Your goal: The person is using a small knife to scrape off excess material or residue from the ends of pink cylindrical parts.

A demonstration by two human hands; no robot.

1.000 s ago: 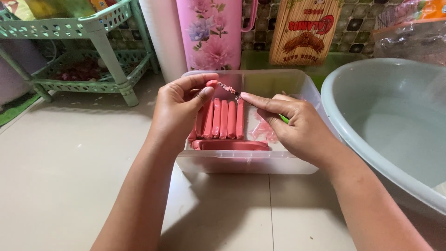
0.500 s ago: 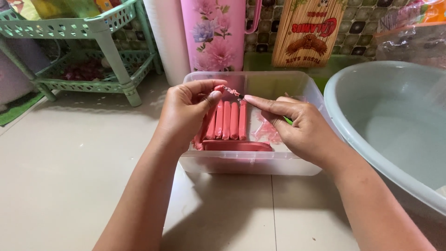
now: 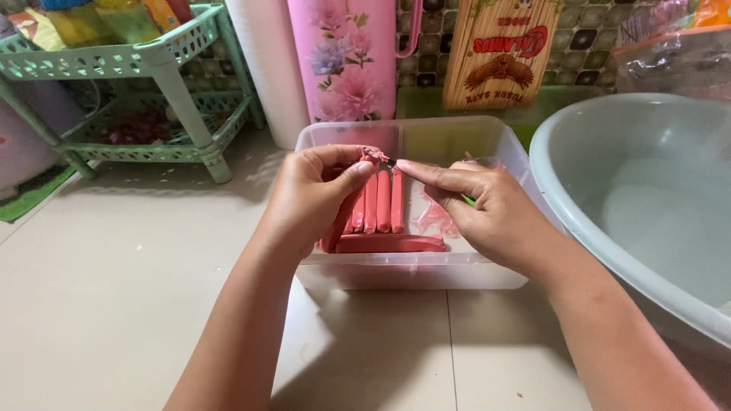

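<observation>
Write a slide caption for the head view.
Both hands, left hand and right hand, pinch a sausage end over a clear plastic container of pink sausages.

Both forearms reach forward over clear plastic box (image 3: 487, 268). Left hand (image 3: 308, 199) curled above box's left half, thumb and forefinger pinched together. Right hand (image 3: 487, 209) above box's right half, forefinger stretched leftward, tip meeting left hand's pinch near box's far wall.
</observation>
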